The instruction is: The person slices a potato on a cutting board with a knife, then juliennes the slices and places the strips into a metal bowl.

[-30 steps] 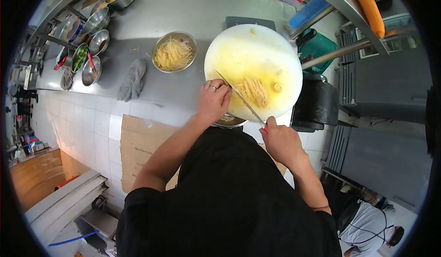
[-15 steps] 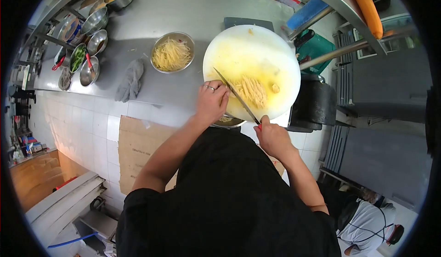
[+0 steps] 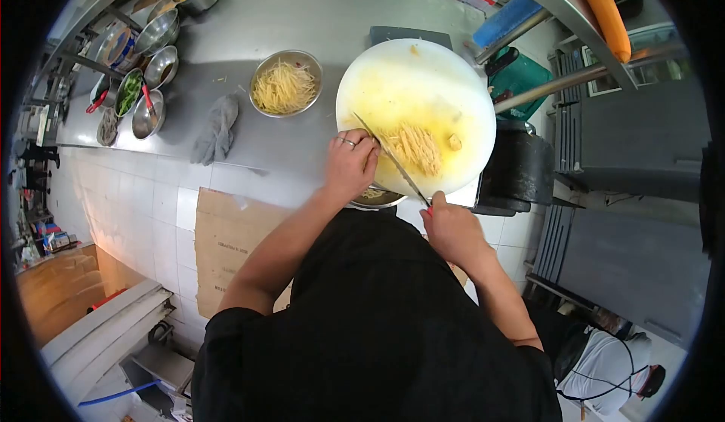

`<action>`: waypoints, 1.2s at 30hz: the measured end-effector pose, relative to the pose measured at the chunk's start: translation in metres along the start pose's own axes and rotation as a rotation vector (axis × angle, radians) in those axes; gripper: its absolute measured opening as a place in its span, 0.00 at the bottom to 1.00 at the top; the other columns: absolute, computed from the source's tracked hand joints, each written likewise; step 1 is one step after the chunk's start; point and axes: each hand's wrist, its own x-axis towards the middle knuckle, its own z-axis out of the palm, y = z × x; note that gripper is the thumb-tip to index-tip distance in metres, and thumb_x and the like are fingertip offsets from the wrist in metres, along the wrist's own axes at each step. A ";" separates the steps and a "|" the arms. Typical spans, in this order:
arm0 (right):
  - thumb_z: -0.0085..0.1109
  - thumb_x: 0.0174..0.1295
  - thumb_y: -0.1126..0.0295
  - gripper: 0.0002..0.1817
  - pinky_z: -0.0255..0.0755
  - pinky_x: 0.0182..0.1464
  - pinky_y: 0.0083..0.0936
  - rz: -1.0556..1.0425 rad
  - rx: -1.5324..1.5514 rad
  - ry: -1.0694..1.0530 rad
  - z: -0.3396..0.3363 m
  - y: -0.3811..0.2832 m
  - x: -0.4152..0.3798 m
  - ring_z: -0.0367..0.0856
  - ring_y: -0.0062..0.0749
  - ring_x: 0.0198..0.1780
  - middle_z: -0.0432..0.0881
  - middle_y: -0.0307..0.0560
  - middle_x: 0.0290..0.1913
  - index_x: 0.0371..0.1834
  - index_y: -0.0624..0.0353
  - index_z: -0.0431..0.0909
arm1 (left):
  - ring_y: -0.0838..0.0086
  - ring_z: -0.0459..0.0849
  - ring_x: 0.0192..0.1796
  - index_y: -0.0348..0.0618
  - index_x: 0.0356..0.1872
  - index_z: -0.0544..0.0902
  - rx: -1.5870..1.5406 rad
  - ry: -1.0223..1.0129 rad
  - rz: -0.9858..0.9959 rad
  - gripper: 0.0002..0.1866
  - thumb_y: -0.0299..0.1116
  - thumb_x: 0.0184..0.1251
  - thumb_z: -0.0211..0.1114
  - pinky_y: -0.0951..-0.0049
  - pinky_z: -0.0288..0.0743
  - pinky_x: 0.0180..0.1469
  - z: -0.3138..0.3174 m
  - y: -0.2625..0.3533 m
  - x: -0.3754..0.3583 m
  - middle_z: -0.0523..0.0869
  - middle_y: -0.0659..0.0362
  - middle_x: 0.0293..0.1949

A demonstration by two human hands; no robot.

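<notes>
My right hand [image 3: 455, 232] is closed round the red handle of a knife [image 3: 394, 160], whose blade slants up and left across a round white cutting board [image 3: 411, 67]. Thin pale yellow strips [image 3: 415, 149] lie in a pile right of the blade, with a small lump [image 3: 455, 143] beside them. At the board's left edge, my left hand [image 3: 353, 167] has its fingers curled close to the blade; what they press on is hidden. A metal bowl of yellow strips [image 3: 284, 87] stands left of the board. Another bowl [image 3: 375, 198] shows partly below the board.
A grey cloth [image 3: 217, 130] lies on the steel counter [image 3: 340, 7]. Several metal bowls stand at the far left, one with greens [image 3: 129, 93]. A black bin [image 3: 522, 167] and metal rails are on the right. Another person [image 3: 604, 365] is at lower right.
The view has shifted very slightly. Both hands and the knife stay in nearly the same place on the board. The person at lower right has moved a little.
</notes>
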 end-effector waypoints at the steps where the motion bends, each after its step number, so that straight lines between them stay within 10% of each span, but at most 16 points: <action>1: 0.58 0.76 0.62 0.17 0.82 0.35 0.51 -0.002 0.024 0.021 0.009 0.001 0.005 0.88 0.62 0.31 0.85 0.67 0.27 0.44 0.69 0.71 | 0.58 0.81 0.49 0.43 0.39 0.84 -0.005 -0.001 -0.001 0.04 0.26 0.65 0.70 0.57 0.71 0.51 -0.001 0.001 -0.001 0.83 0.56 0.45; 36: 0.58 0.76 0.61 0.17 0.83 0.35 0.50 0.022 -0.021 -0.003 -0.021 -0.011 -0.004 0.89 0.60 0.31 0.86 0.65 0.27 0.44 0.68 0.71 | 0.52 0.82 0.48 0.39 0.41 0.84 0.017 -0.009 0.061 0.06 0.22 0.65 0.68 0.55 0.75 0.53 -0.004 -0.011 -0.001 0.85 0.51 0.45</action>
